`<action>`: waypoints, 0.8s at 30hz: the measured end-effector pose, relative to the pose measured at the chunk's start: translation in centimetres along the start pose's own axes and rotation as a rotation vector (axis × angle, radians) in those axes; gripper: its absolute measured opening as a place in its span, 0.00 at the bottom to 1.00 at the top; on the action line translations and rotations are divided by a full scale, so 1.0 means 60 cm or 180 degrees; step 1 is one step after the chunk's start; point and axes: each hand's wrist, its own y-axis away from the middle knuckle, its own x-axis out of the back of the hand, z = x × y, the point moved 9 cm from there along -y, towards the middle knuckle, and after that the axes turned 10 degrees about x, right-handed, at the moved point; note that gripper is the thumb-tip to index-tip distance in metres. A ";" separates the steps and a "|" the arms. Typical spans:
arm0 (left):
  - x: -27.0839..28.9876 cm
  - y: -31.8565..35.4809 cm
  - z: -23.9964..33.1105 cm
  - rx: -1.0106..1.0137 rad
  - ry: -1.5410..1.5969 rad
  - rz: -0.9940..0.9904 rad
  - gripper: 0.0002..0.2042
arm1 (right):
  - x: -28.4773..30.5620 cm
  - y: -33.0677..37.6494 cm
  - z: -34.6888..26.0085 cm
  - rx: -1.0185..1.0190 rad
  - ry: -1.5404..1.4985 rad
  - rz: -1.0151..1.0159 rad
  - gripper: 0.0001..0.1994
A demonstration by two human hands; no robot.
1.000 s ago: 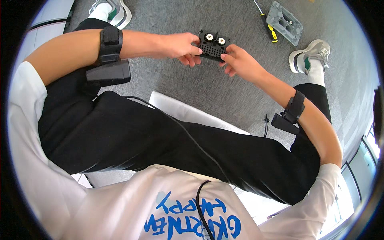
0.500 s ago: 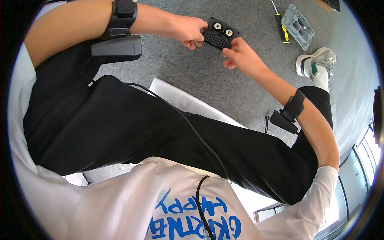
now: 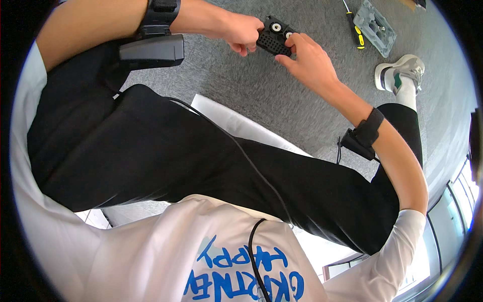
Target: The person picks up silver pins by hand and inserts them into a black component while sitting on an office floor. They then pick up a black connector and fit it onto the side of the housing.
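The left hand (image 3: 241,32) grips the left end of a small black plastic block (image 3: 275,38), its face dotted with a grid of tiny holes and two round pale-centred caps on top. The right hand (image 3: 308,60) pinches the block's right end. Right of the block, on the grey carpet (image 3: 261,95), lie a yellow-handled screwdriver (image 3: 355,31) and a flat grey metal plate (image 3: 375,26).

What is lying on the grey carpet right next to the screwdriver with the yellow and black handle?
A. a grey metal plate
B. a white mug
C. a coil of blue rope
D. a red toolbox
A: a grey metal plate lies on the carpet just right of the screwdriver, beyond the black part that the left hand and right hand hold.
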 end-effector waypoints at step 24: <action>-0.003 0.011 0.015 0.0104 0.0092 0.0043 0.23 | 0.010 0.012 0.008 0.0077 -0.0060 0.0173 0.17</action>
